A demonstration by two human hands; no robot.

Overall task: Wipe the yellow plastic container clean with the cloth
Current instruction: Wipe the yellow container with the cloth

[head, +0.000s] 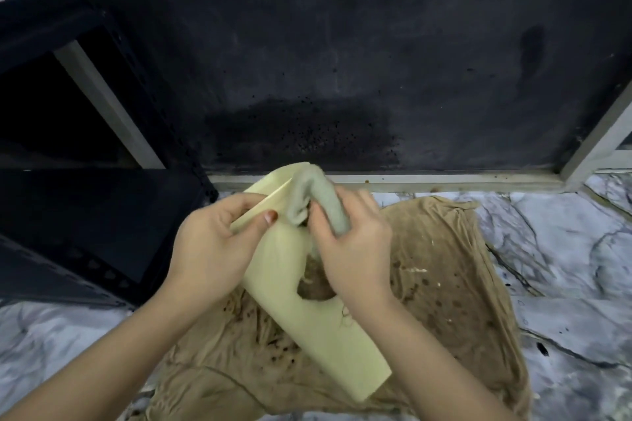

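Note:
A pale yellow plastic container (301,325) with a cut-out handle hole is held tilted above the floor, its open end pointing away from me. My left hand (215,243) grips its upper left rim, thumb pressed on the near face. My right hand (352,243) clutches a bunched grey-green cloth (316,196) and presses it against the container's top edge. Part of the cloth goes down behind my right fingers and is hidden.
A stained brown cloth (444,284) lies spread on the marble-patterned floor (564,284) under the container. A black panel with a pale frame (444,178) stands just beyond. A dark metal shelf rack (85,215) is on the left.

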